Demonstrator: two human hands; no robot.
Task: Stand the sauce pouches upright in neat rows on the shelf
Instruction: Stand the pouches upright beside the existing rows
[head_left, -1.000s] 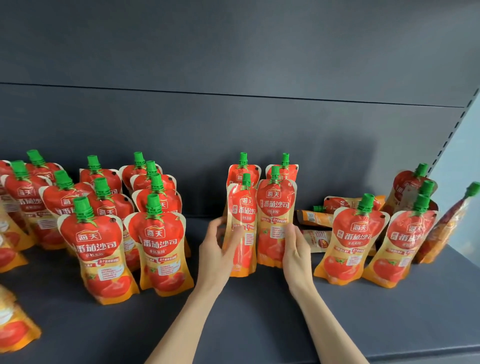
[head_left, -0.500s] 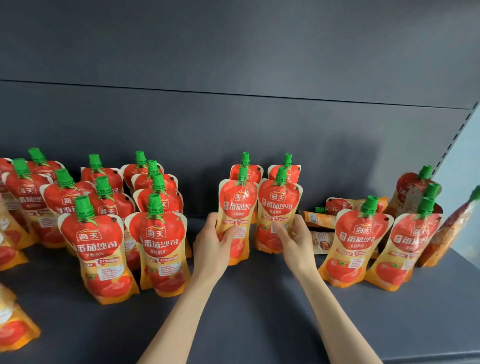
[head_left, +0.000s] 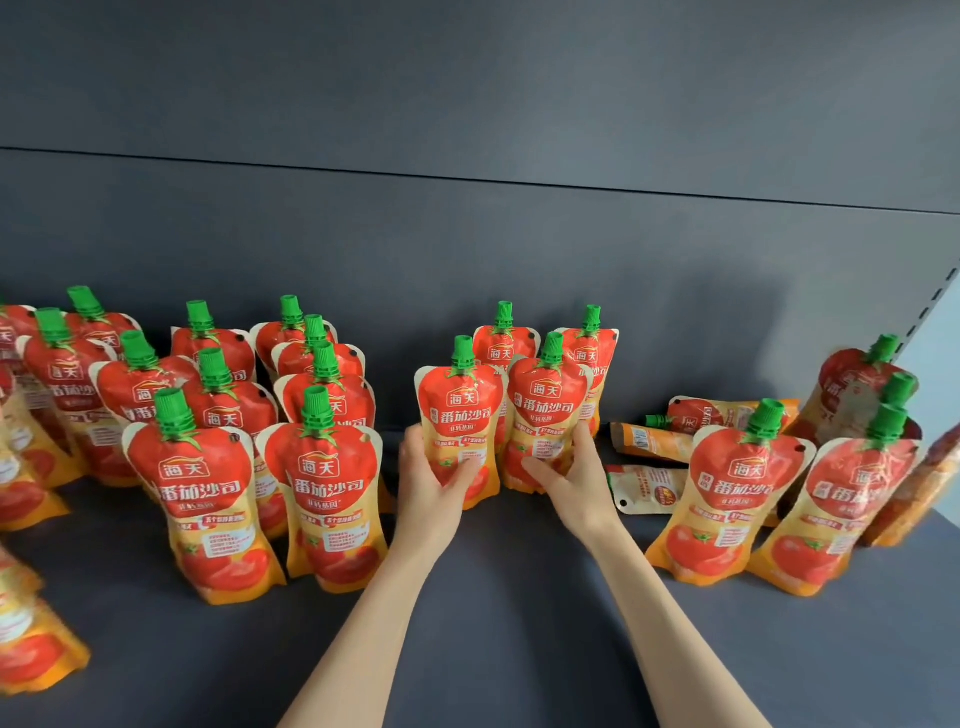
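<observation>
Sauce pouches (head_left: 322, 483) stood in rows at the left of the dark shelf (head_left: 519, 597) while I worked its middle. My left hand (head_left: 434, 483) gripped the lower part of the front-left pouch (head_left: 462, 410), thumb across its face. My right hand (head_left: 571, 478) gripped the front-right pouch (head_left: 545, 400) just beside it. Both were upright in front of a back pair (head_left: 501, 345). To the right, flat pouches (head_left: 644, 441) lay behind a standing pair (head_left: 737, 483).

Glossy plastic sauce pouches (head_left: 460, 426), ridged green plastic caps (head_left: 463, 354), matt grey shelf (head_left: 519, 597)
</observation>
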